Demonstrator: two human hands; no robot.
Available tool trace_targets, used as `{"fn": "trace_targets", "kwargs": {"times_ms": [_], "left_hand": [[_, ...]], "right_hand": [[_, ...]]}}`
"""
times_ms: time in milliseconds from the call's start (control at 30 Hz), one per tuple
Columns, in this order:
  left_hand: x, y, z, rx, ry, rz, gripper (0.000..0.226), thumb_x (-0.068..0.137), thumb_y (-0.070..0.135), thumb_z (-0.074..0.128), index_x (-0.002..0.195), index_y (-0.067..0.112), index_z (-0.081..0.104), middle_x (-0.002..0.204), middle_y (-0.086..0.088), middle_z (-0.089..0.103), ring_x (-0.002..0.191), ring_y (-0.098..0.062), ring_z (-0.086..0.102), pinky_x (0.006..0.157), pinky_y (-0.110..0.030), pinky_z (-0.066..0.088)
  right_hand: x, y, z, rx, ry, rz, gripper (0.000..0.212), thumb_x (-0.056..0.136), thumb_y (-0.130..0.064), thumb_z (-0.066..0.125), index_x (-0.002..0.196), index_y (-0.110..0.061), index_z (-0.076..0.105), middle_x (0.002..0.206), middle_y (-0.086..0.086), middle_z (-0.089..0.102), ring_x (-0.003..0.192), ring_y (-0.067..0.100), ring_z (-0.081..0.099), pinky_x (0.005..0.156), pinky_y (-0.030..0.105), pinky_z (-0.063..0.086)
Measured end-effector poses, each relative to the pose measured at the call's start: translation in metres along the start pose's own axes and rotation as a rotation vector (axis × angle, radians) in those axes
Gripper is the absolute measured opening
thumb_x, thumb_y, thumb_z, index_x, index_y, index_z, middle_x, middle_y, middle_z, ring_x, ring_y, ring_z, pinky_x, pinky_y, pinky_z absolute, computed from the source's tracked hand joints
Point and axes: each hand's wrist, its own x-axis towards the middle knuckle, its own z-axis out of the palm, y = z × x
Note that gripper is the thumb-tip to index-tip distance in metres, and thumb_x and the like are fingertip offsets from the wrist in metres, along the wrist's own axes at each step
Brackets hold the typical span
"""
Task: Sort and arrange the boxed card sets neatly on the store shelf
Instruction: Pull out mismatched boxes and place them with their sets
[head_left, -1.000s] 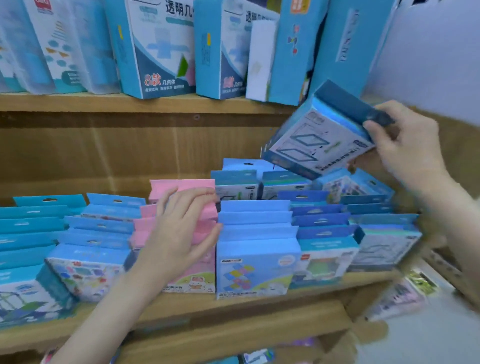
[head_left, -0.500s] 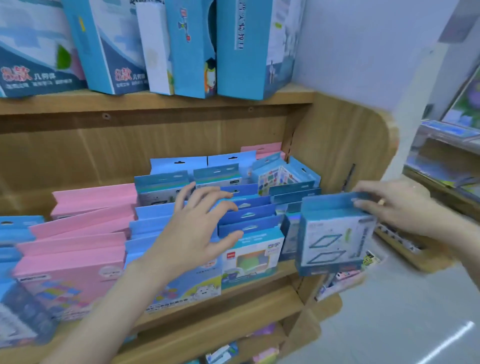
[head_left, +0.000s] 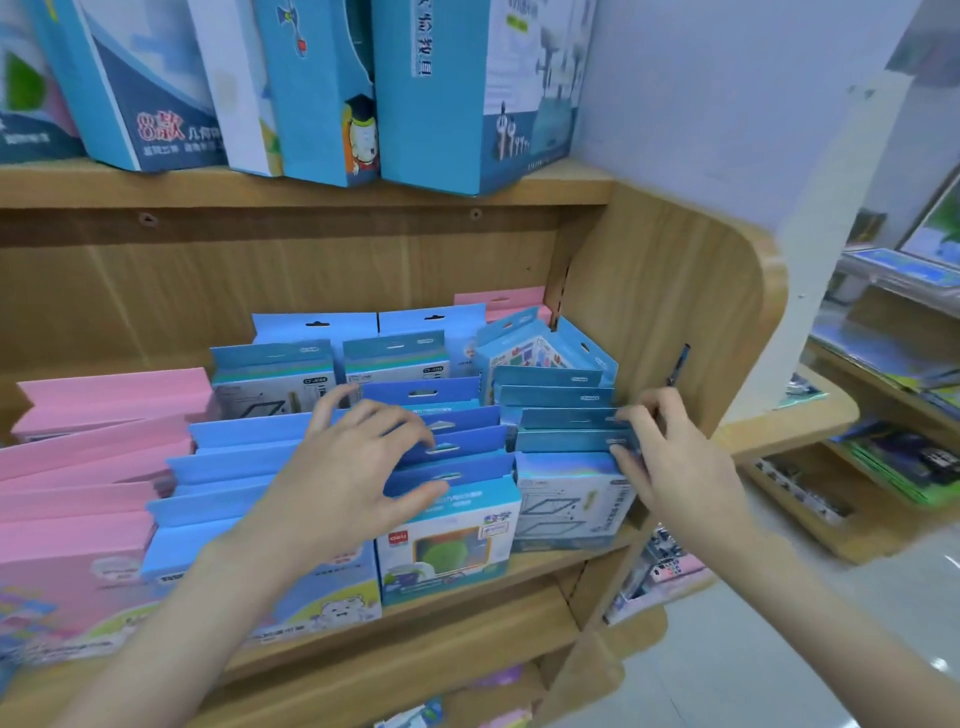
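Rows of boxed card sets stand in files on the wooden shelf (head_left: 467, 587): pink ones (head_left: 78, 519) at the left, blue ones (head_left: 244, 467) in the middle and right. A white-and-blue box with parallelogram drawings (head_left: 566, 506) stands at the front of the rightmost row. My right hand (head_left: 670, 462) holds its top right edge, fingers pinched on the flaps. My left hand (head_left: 358, 467) lies spread on the tops of the middle blue rows, above a box with a green picture (head_left: 447, 545), gripping nothing.
Tall blue boxes (head_left: 441, 93) stand on the upper shelf. The shelf's rounded wooden side panel (head_left: 691, 312) rises just right of my right hand. More goods lie on a lower shelf and on racks (head_left: 893, 467) to the right. Grey floor shows at bottom right.
My right hand has brought the parallelogram box down from the air into the front of the rightmost row. My left hand shifted from the pink row to the blue rows. The view swung right.
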Motion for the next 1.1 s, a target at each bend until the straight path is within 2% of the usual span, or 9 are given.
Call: {"fn": "trace_targets", "kwargs": {"times_ms": [100,167,267,333,467,600,700,767,1100], "left_hand": [[0.009,0.002,-0.002,-0.032,0.014,-0.022,0.045,0.08,0.06,0.041,0.09,0.024,0.066,0.095,0.013,0.065,0.094,-0.012,0.058,0.104,-0.04,0.019],[0.015,0.004,-0.002,-0.033,0.022,-0.021,0.045,0.08,0.06,0.041,0.092,0.024,0.066,0.097,0.013,0.065,0.096,-0.013,0.06,0.104,-0.04,0.019],[0.031,0.011,-0.002,-0.05,0.017,-0.023,0.053,0.079,0.063,0.037,0.1,0.023,0.065,0.105,0.012,0.063,0.106,-0.013,0.057,0.107,-0.039,0.016],[0.045,0.016,-0.002,-0.067,-0.045,-0.048,0.069,0.075,0.07,0.03,0.114,0.023,0.061,0.12,0.009,0.059,0.118,-0.013,0.05,0.11,-0.039,0.01],[0.067,0.022,0.008,-0.002,-0.303,-0.083,0.099,0.06,0.083,0.014,0.144,0.031,0.025,0.15,0.011,0.026,0.138,-0.009,0.019,0.112,-0.041,-0.003],[0.08,0.028,0.021,0.031,-0.482,-0.049,0.09,0.073,0.078,0.042,0.146,0.036,0.012,0.156,0.006,0.008,0.142,-0.013,0.005,0.112,-0.044,-0.008],[0.082,0.033,0.027,0.064,-0.54,-0.03,0.089,0.072,0.077,0.046,0.145,0.033,0.02,0.156,0.001,0.009,0.142,-0.017,0.004,0.113,-0.049,-0.007],[0.084,0.034,0.028,0.069,-0.549,-0.029,0.087,0.072,0.076,0.047,0.143,0.03,0.028,0.152,-0.002,0.019,0.141,-0.017,0.011,0.113,-0.049,-0.007],[0.085,0.038,0.026,0.046,-0.544,-0.031,0.082,0.074,0.074,0.046,0.139,0.025,0.038,0.14,-0.004,0.036,0.134,-0.016,0.025,0.112,-0.048,-0.011]], "right_hand": [[0.01,0.004,-0.011,0.037,-0.077,-0.039,0.026,0.082,-0.031,0.061,0.101,-0.015,0.053,0.098,0.0,0.051,0.088,0.017,0.051,0.051,0.03,0.045],[0.025,0.006,-0.025,0.168,-0.114,-0.047,0.024,0.082,-0.036,0.061,0.096,-0.017,0.057,0.094,-0.005,0.051,0.089,0.013,0.044,0.067,0.03,0.041],[0.068,0.004,-0.034,0.289,-0.039,-0.036,0.02,0.086,-0.029,0.06,0.097,-0.013,0.061,0.088,-0.006,0.049,0.085,0.014,0.044,0.072,0.023,0.03],[0.107,-0.004,-0.025,0.313,-0.1,-0.034,0.024,0.088,-0.022,0.058,0.11,-0.011,0.06,0.096,0.001,0.056,0.087,0.016,0.049,0.074,0.023,0.035],[0.159,-0.009,-0.002,0.176,-0.325,-0.012,0.036,0.091,-0.008,0.049,0.126,-0.014,0.05,0.108,0.011,0.061,0.089,0.022,0.056,0.07,0.029,0.046],[0.158,-0.009,0.01,-0.25,-0.378,-0.064,0.039,0.089,-0.002,0.045,0.128,-0.006,0.043,0.117,0.019,0.055,0.109,0.031,0.048,0.079,0.033,0.04],[0.157,-0.015,0.02,-0.118,-0.446,-0.028,0.053,0.087,-0.002,0.047,0.136,-0.01,0.031,0.127,0.02,0.042,0.111,0.036,0.044,0.086,0.037,0.04],[0.157,-0.013,0.018,0.045,-0.478,0.01,0.057,0.086,0.005,0.044,0.137,-0.013,0.029,0.128,0.019,0.036,0.097,0.034,0.05,0.074,0.034,0.041],[0.158,-0.007,-0.017,0.107,0.076,0.084,0.037,0.08,0.018,0.041,0.11,-0.001,0.051,0.098,0.018,0.059,0.084,0.03,0.055,0.066,0.037,0.042]]}}
